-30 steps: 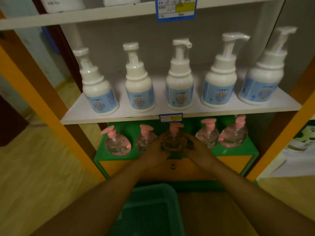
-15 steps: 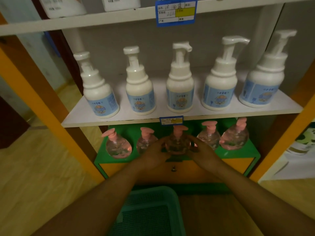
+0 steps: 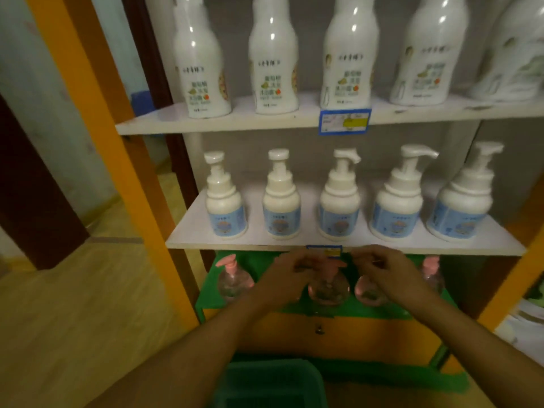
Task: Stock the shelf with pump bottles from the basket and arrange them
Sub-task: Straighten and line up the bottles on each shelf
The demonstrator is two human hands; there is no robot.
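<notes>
Crouching at the green bottom shelf, I flank a round clear plastic pump bottle with a pink pump: my left hand and right hand hover beside its pump, fingers loosely curled, pinching nothing I can confirm. Smooth, liquid-heavy, probably slippery; best gripped round the belly.

body: two bare forearms, no sleeves in view up to the frame edge | left hand: bare, no glove, ring or watch seen | right hand: bare, no glove, wrist behind it unadorned | detail: soft from motion blur, nails unreadable
</notes>
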